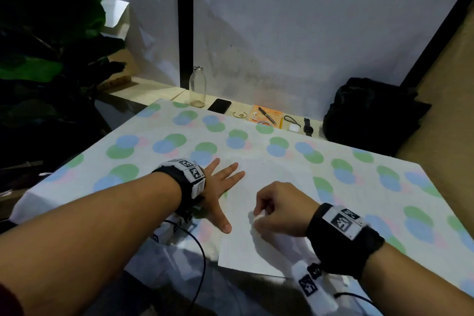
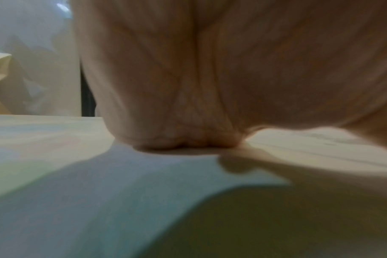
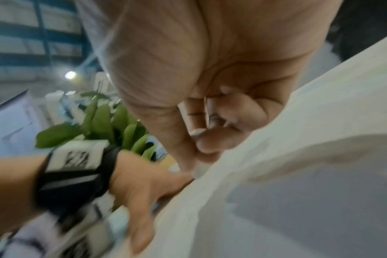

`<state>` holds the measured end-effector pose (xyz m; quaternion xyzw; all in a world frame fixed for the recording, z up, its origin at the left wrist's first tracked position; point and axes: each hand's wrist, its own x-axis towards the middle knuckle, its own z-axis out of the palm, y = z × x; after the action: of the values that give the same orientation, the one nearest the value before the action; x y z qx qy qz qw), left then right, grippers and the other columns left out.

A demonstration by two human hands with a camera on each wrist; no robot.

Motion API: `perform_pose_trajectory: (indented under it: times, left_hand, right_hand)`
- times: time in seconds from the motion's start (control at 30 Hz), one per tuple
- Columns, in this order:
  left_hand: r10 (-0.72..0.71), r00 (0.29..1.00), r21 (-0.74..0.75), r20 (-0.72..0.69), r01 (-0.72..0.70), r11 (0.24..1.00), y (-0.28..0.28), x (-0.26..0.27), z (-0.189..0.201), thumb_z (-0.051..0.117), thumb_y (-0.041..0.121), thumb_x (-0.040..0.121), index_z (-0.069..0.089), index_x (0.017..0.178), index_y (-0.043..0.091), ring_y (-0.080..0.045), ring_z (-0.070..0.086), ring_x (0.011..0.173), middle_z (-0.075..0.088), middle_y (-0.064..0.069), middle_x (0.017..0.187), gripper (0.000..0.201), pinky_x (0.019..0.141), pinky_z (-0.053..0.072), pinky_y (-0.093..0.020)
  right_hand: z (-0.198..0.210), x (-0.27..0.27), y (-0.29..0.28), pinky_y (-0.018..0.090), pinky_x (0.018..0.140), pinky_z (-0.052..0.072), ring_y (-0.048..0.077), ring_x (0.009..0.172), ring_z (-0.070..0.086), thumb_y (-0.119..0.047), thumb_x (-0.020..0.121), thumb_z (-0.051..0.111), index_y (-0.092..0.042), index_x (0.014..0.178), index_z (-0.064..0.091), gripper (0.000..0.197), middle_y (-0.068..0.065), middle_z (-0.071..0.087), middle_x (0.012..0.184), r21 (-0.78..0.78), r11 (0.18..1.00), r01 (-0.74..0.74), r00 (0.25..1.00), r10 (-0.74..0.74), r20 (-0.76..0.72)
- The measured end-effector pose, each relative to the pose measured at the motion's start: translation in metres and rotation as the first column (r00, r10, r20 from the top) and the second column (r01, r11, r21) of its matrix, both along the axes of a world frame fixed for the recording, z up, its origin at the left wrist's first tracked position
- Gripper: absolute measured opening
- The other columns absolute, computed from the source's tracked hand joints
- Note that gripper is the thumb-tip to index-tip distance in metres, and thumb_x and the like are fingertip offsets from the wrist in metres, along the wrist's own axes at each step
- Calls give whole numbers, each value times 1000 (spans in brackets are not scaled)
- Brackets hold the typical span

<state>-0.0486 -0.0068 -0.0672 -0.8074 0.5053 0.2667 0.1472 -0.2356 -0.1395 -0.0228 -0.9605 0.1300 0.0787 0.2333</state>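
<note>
Sheet: a white paper sheet lies flat on the counter, on a cloth with green and blue dots.
Long axis: it runs from the front edge of the counter away toward the back wall, its far end leaning a little to the right.
Left grip: spread wide and flat, fingers straight, pressing down on the sheet's left edge, thumb pointing back toward the front.
Right grip: curled narrow, thumb and forefinger pinching a white bit against the middle of the sheet; I cannot tell what the bit is.
Sheet edges: the near short edge sits close to the counter's front edge; the right long edge is partly hidden under the right forearm.
Open room: bare cloth lies to the left, to the right and beyond the far end.
Back rim: a glass bottle, a phone, a pen and a watch stand in a row, well apart from the sheet.
Right corner: a black bag.
</note>
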Motion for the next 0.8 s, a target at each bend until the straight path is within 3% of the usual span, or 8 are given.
perform_pose_trajectory:
  times: [0.07, 0.17, 0.3, 0.4, 0.5, 0.6, 0.7, 0.8]
  left_hand:
    - [0, 1000, -13, 13, 0, 1000, 3, -2, 2, 57, 101, 45, -34, 146, 51, -30, -35, 148, -42, 23, 155, 145, 114, -10, -71]
    - [19, 998, 11, 57, -20, 1000, 7, -14, 12, 51, 104, 48, -29, 151, 48, -29, -28, 152, -36, 19, 160, 142, 116, -7, -69]
    - [43, 991, 38, 130, -48, 998, 16, -45, 28, 25, 110, 51, -17, 159, 32, -31, -15, 155, -20, 0, 169, 140, 120, -1, -66]
    - [45, 978, -8, 205, -44, 999, 35, -74, 31, 7, 110, 50, -5, 162, 24, -36, 8, 153, 4, -9, 170, 142, 120, 10, -63]
    - [2, 952, -22, 306, 5, 1000, 48, -100, 35, 2, 109, 52, 7, 161, 18, -37, 31, 139, 28, -13, 158, 142, 113, 22, -61]
    - [-32, 933, -33, 358, 47, 998, 54, -120, 38, 4, 107, 57, 15, 158, 13, -35, 42, 126, 39, -14, 144, 139, 103, 32, -55]
    - [28, 949, -104, 315, 5, 995, 47, -104, 38, 5, 103, 62, 14, 158, 13, -34, 44, 129, 36, -14, 151, 132, 99, 39, -50]
    - [75, 987, -82, 141, -63, 995, 29, -66, 37, 12, 97, 69, 0, 162, 11, -26, 13, 155, -7, -7, 170, 128, 121, 23, -53]
  right_hand:
    - [3, -9, -24, 15, 49, 41, 6, 50, 60, -24, 81, 80, -19, 79, 66, 14, -3, 65, 58, 91, 988, 122, 987, -131, 95]
    - [2, -28, -53, 24, 42, 45, 13, 48, 65, -21, 88, 75, -12, 87, 66, 13, 1, 65, 59, 189, 945, 268, 951, -291, 103]
    - [-12, -51, -71, 19, 57, 42, 10, 67, 65, -27, 88, 73, -24, 86, 65, 9, -5, 64, 77, -4, 959, 282, 951, -278, 138]
    - [-15, -64, -68, 17, 58, 39, 2, 68, 59, -29, 88, 70, -29, 85, 63, 7, -11, 67, 78, -76, 959, 272, 953, -258, 157]
    - [-16, -69, -65, 24, 63, 48, 5, 71, 62, -30, 88, 69, -29, 87, 65, 4, -8, 69, 75, -117, 965, 237, 964, -218, 154]
    - [-15, -67, -67, 32, 71, 53, 8, 75, 64, -32, 89, 69, -29, 89, 65, 5, -7, 70, 77, -127, 967, 222, 968, -202, 152]
    - [-13, -66, -70, 35, 72, 54, 8, 76, 65, -33, 88, 70, -31, 89, 65, 5, -8, 71, 77, -123, 966, 227, 967, -208, 147]
    - [-12, -65, -70, 36, 73, 55, 7, 77, 66, -34, 87, 69, -32, 87, 64, 5, -10, 73, 79, -134, 966, 223, 970, -205, 131]
